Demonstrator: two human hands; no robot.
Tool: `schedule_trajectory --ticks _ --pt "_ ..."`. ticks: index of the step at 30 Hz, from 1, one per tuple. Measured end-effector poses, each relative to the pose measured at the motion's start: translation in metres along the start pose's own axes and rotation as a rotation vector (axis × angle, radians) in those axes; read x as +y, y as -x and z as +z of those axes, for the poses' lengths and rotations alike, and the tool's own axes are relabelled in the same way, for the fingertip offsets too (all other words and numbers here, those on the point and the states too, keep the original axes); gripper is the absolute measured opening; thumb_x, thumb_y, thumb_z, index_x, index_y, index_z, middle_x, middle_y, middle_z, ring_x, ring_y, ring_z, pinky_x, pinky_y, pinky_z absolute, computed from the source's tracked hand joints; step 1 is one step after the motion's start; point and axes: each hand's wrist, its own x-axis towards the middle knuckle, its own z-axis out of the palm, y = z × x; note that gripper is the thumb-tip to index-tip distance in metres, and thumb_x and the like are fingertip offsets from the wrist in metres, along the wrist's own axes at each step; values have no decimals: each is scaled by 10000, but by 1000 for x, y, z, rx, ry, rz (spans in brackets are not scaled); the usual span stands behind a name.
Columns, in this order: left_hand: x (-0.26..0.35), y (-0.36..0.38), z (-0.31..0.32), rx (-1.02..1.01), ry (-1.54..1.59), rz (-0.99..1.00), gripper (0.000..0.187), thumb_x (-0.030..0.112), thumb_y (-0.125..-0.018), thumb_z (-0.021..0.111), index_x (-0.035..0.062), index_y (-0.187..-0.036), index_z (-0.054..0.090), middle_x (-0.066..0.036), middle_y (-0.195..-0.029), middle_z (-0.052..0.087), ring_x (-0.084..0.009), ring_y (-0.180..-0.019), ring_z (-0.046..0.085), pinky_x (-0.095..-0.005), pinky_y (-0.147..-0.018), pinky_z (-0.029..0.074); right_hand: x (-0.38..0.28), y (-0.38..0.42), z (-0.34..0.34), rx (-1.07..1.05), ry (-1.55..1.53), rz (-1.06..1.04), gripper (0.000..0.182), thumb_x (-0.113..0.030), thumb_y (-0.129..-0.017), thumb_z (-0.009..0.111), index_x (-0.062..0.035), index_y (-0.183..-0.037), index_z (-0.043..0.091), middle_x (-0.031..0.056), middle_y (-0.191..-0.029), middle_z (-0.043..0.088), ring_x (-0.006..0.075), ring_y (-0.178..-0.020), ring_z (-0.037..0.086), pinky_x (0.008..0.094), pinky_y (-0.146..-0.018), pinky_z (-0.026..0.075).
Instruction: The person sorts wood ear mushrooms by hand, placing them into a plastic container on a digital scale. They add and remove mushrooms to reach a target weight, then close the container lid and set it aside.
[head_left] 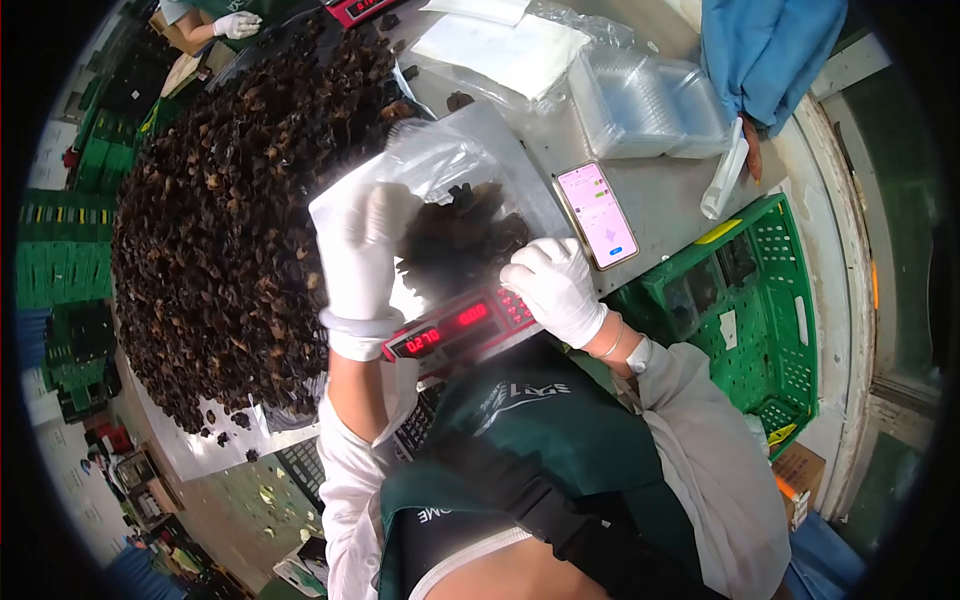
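A clear plastic bag [440,160] holding dark dried fungus [462,238] sits on a digital scale [460,328] whose red display reads 0.270. My left hand [362,245], in a white glove, grips the bag's left side next to the big heap of dried fungus [230,220]. My right hand [553,287], also gloved, has its fingers curled on the bag's lower right edge, just above the scale's keypad.
A phone with a pink screen [597,213] lies right of the bag. Behind it stand stacked clear plastic trays [640,105] and a blue cloth [765,50]. A green crate [745,300] is at the right. A co-worker's gloved hand [236,23] is at the far left.
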Motion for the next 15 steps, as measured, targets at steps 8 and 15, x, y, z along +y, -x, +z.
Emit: schedule_trajectory --ticks 8,15 --pt "73 -8 -38 -54 -387 245 277 115 -944 502 -33 -1164 579 -114 -1117 630 -168 -1020 576 -266 -904 424 -1 -4 -13 94 -82 24 163 -108 -690 704 -110 -845 654 23 -899 588 228 -887 565 361 -770 431" --pt "45 31 -20 266 -484 493 112 -18 -811 624 25 -901 676 -91 -931 662 -207 -893 612 -318 -821 473 23 -26 -39 120 -374 386 179 -57 -732 699 -68 -905 656 52 -821 586 209 -702 578 302 -644 468"
